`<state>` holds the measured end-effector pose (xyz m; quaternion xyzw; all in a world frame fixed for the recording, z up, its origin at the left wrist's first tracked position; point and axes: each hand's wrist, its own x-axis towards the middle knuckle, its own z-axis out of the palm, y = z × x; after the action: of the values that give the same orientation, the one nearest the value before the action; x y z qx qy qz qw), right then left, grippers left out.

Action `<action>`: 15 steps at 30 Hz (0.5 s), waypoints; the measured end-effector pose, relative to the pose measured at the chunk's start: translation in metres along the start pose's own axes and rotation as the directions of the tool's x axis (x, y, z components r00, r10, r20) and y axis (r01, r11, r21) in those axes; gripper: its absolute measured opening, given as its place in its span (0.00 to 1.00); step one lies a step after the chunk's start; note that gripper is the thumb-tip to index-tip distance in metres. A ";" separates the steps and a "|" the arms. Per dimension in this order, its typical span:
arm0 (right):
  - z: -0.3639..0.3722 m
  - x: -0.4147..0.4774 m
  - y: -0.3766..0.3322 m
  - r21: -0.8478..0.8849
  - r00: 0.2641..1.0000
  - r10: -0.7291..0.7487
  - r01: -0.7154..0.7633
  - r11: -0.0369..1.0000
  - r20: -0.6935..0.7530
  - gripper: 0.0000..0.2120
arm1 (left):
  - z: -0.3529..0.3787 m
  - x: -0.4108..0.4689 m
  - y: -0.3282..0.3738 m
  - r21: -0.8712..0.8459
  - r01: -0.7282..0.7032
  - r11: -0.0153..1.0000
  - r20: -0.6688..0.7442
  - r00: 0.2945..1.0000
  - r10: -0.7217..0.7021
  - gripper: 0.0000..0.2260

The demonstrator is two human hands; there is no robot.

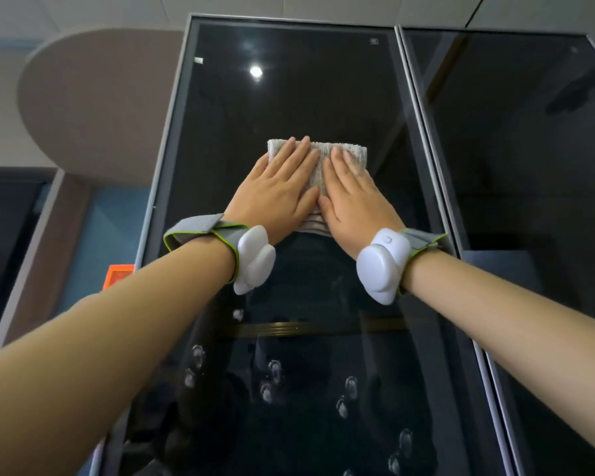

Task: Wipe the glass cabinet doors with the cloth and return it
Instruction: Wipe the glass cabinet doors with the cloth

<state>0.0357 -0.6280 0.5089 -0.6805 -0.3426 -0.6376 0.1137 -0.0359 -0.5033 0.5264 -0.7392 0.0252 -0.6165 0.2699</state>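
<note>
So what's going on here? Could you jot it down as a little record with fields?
activity: wiping a glass cabinet door
cloth: grey, folded, pressed flat on the left door
left hand: flat on the cloth, fingers spread
right hand: flat on the cloth, beside the left
smudges: pale marks lower on the same door
right door: untouched by either hand
wrists: white devices on grey straps
</note>
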 end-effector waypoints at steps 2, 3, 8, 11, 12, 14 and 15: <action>0.003 0.015 -0.022 -0.010 1.000 -0.026 0.026 1.000 -0.002 0.26 | -0.005 -0.010 -0.023 0.000 0.034 0.999 -0.009 0.999 -0.034 0.24; 0.003 0.022 -0.031 -0.018 0.999 -0.045 0.045 0.999 0.002 0.27 | -0.007 -0.013 -0.033 -0.001 0.053 0.999 -0.016 0.998 -0.053 0.24; 0.000 0.066 -0.072 -0.004 0.993 -0.115 0.115 0.993 0.024 0.26 | -0.017 -0.022 -0.082 -0.021 0.153 0.988 -0.037 0.987 -0.154 0.23; -0.004 0.086 -0.075 0.009 0.992 -0.123 0.122 0.992 0.033 0.26 | -0.022 -0.011 -0.095 0.008 0.170 0.985 -0.017 0.985 -0.170 0.23; -0.004 0.090 -0.073 0.008 0.993 -0.116 0.116 0.993 0.030 0.26 | -0.022 -0.006 -0.096 0.013 0.168 0.986 -0.003 0.986 -0.168 0.24; -0.004 0.093 -0.064 0.015 0.996 -0.083 0.082 0.997 0.022 0.25 | -0.024 0.006 -0.091 0.006 0.171 0.985 0.021 0.985 -0.171 0.24; -0.004 0.094 -0.059 0.022 0.998 -0.062 0.061 0.998 0.017 0.25 | -0.024 0.012 -0.087 0.001 0.166 0.986 0.027 0.986 -0.166 0.24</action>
<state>-0.0081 -0.5567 0.5818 -0.6741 -0.3714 -0.6309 0.0983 -0.0805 -0.4419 0.5772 -0.7471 -0.0398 -0.6269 0.2175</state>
